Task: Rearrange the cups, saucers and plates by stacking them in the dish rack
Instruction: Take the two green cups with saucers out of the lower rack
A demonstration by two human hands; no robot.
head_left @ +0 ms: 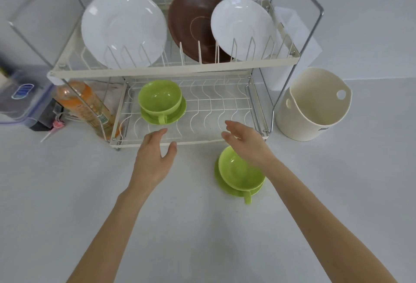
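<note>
Two empty hands hover with fingers spread at the front edge of the dish rack (pixel 171 73): the left hand (pixel 153 159) and the right hand (pixel 245 143). Just beyond the left grip, a green cup (pixel 159 98) sits on its saucer (pixel 177 114) on the lower shelf. Just below the right grip, a second cup (pixel 238 172) and saucer (pixel 225 185) rest on the desk (pixel 67 181), while three plates (pixel 123 28) stand well beyond on the upper shelf.

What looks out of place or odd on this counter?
One green cup on its saucer sits on the counter, outside the dish rack. Nothing looks spilled or broken.
</note>
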